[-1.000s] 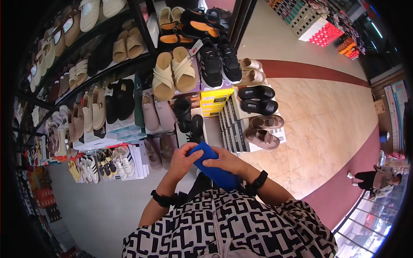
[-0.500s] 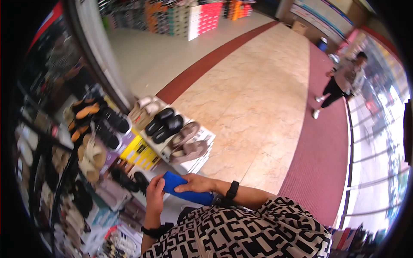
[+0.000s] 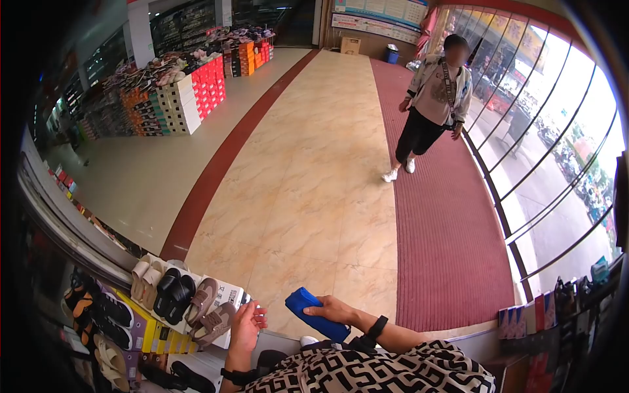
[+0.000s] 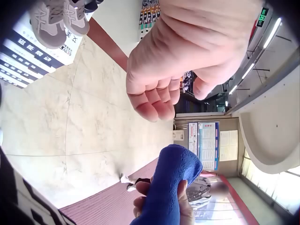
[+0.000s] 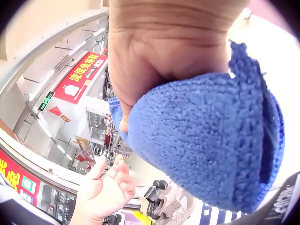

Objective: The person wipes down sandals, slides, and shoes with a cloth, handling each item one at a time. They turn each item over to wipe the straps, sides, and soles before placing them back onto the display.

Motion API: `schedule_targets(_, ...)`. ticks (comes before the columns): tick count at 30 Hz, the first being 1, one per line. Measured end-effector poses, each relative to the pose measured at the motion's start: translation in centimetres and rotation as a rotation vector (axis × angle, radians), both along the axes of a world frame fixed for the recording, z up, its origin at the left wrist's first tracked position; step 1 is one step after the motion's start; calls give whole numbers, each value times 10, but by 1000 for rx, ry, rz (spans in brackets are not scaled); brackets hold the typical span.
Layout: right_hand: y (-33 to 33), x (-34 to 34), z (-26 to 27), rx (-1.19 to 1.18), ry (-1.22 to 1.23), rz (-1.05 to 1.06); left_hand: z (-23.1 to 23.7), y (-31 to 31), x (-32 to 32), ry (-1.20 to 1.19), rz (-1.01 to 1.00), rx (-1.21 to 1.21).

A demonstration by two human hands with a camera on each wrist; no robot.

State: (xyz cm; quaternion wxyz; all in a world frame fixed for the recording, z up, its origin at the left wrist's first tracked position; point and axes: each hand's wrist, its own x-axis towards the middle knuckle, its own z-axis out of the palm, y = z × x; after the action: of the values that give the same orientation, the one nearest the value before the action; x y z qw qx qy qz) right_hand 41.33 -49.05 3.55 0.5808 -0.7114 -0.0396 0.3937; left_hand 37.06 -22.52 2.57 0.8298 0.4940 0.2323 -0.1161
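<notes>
A rolled blue cloth (image 3: 318, 315) is held in my right hand (image 3: 334, 309), thumb on top and the fingers around it. The right wrist view shows the cloth (image 5: 187, 140) large, with its folded end towards the lower right. My left hand (image 3: 246, 327) is off the cloth, to its left, with loosely bent fingers and nothing in it. In the left wrist view the left hand (image 4: 183, 61) hangs apart from the cloth (image 4: 168, 183), which the right hand (image 4: 185, 201) grips.
Sandals and shoes (image 3: 173, 291) stand on stacked boxes at the lower left. A person (image 3: 436, 98) is on the red mat (image 3: 439, 249) beside the window. Shoe boxes (image 3: 177, 105) are stacked at the back left. Tiled floor (image 3: 301, 164) lies ahead.
The left hand has let go of the cloth and moved away to the left. The right hand keeps its grip. The view has swung right and up towards the floor and the person, who appears closer.
</notes>
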Motion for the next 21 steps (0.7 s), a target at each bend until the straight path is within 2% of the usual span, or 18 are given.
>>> schedule_targets(6,-8,26,-4,111,30,-45,-8,-31,41,-27,-363,91)
schedule_targets(9,9,53,-4,180,-35,40,-4,-38,67,-60,-464,-33)
schedule_targets(10,16,65,-4,168,-50,67,-7,-40,76,-62,-446,-138)
schedule_targets(11,23,77,-3,163,-47,70,-12,-41,86,-61,-444,-144)
schedule_targets(14,46,122,0,169,-53,80,-20,-32,126,-121,-218,-369)
schedule_targets(17,78,179,-1,127,-51,167,-30,-12,168,-134,-73,-376)
schedule_targets(19,103,205,-14,134,-142,235,-32,1,193,-116,10,-392)
schedule_targets(20,114,222,13,73,-89,309,-29,10,205,-122,38,-376)
schedule_targets(21,127,236,8,95,-75,288,-25,22,216,-133,78,-355)
